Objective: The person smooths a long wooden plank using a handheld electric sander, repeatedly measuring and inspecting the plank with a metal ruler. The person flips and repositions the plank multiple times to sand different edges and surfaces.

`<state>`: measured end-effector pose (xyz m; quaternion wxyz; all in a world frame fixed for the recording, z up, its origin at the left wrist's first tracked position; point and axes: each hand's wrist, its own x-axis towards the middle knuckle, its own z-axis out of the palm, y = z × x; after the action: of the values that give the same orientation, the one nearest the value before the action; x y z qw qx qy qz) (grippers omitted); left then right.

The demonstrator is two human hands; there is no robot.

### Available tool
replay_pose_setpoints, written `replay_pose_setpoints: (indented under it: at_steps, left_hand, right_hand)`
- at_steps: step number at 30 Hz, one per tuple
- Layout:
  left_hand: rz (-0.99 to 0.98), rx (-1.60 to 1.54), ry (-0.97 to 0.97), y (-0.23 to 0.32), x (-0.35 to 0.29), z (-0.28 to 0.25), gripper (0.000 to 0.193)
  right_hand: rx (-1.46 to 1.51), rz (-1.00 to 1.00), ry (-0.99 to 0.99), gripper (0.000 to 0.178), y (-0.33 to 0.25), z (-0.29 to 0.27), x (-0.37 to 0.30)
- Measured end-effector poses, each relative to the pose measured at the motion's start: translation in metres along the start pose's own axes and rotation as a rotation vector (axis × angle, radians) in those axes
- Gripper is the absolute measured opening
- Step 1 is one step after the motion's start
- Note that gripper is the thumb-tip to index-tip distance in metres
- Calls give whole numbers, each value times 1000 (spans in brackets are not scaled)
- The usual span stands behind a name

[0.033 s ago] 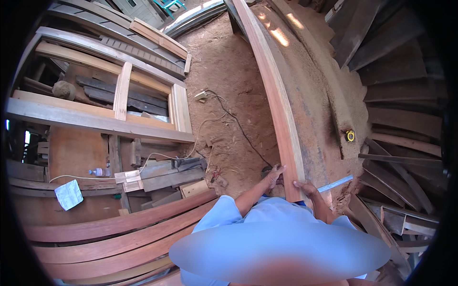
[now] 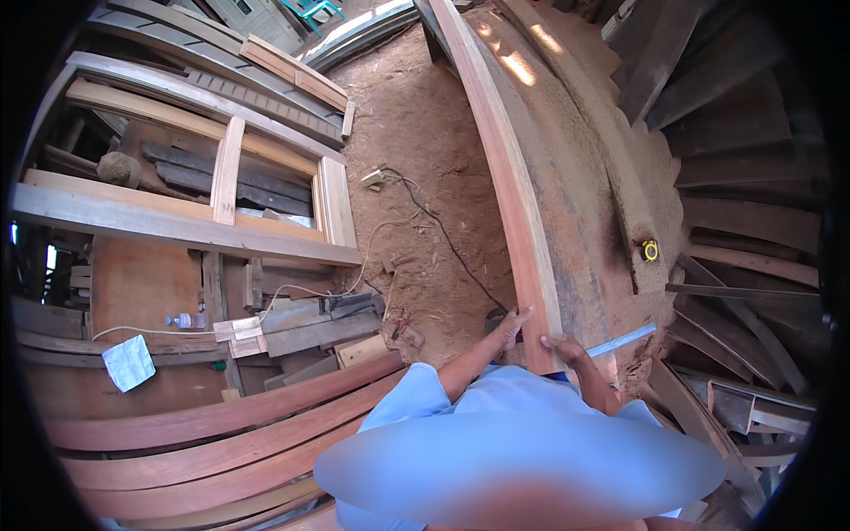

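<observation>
A long reddish-brown wooden plank (image 2: 513, 195) runs from just in front of my body to the far edge of the view. Its near end sits between my two hands. My left hand (image 2: 511, 327) grips the plank's left edge, with part of its fingers hidden. On the opposite edge, my right hand (image 2: 564, 348) is closed round the wood, thumb over the top face and the other fingers out of sight beneath. Right of that hand, a pale metal straightedge strip (image 2: 622, 340) lies on the sawdust-covered bench surface (image 2: 580, 221).
A yellow tape measure (image 2: 650, 251) rests farther right on the bench. Dark boards (image 2: 744, 212) lean along the right side. To the left are a wooden frame (image 2: 177, 219), a plastic bottle (image 2: 184, 320) and stacked reddish planks (image 2: 221, 413). A power cord (image 2: 452, 248) crosses the dusty floor.
The near end of the plank has shifted very slightly left, and my right hand has moved with it. Both hands keep their grip.
</observation>
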<state>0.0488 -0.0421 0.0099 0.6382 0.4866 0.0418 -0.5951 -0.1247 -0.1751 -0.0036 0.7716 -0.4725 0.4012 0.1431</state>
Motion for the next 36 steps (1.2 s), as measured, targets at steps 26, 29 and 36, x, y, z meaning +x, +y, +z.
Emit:
replay_pose_setpoints:
  at_steps: [26,29,36]
  left_hand:
    - [670,-349,-654,260,-161,196,54]
    - [753,-372,-644,291,-182,203,54]
    - [830,-338,-664,324,-209,189,56]
  right_hand:
    - [374,-1218,-386,117,-263,91,-272]
    - [222,-1378,-282,105,-307,135,-301]
    - [246,-1375,-236,92,-343,183,-328]
